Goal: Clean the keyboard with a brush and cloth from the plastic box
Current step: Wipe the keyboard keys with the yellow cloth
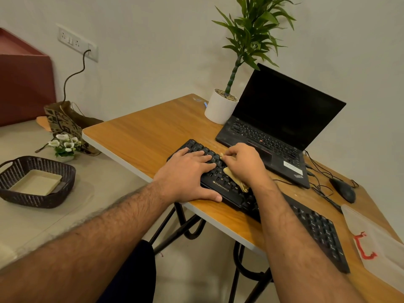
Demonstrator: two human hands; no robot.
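**Cloth on the keys, left hand bracing**

My left hand (192, 171) lies spread and flat on the keyboard (273, 204), holding that light, stiff board from sliding. My right hand (244, 164) pinches the soft, limp cloth (237, 179), bunched against the middle keys. At four o'clock from the keyboard stands the plastic box (380, 241); at one o'clock, the laptop (279, 121).

Even, warm, moderately dim indoor light falls from above. The plant (251, 38) casts faint, diffuse shadows on the wall (153, 51); the basket (37, 182) throws a soft one beside it. The tabletop (153, 132) shows a mild sheen without glare. Wide-angle distortion bends lines near the frame edges, and the near forearms look slightly soft.
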